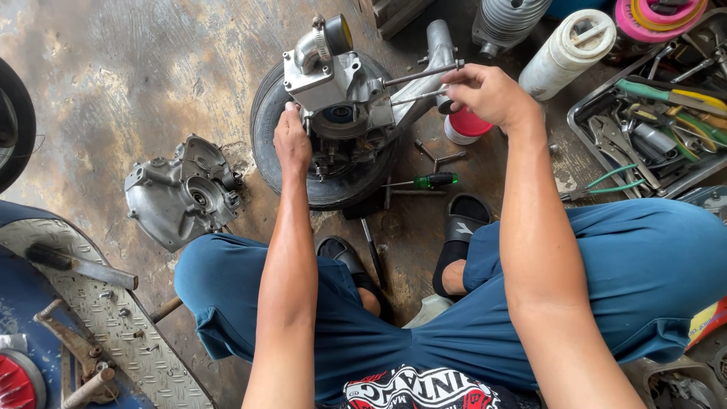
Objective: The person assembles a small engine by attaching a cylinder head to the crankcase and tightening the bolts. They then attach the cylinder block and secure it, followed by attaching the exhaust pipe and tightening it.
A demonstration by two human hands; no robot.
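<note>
A dull cast-metal engine case with a curved intake elbow sits on a black rubber tyre on a stained, mottled concrete floor. The left hand presses flat on the case, fingers loose. The right hand pinches thin steel studs. A ribbed grey cover lies left; a tool tray sits right.

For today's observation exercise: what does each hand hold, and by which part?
The right hand grips the outer ends of the long studs projecting from the engine case. The left hand presses on the case's lower left edge.
</note>
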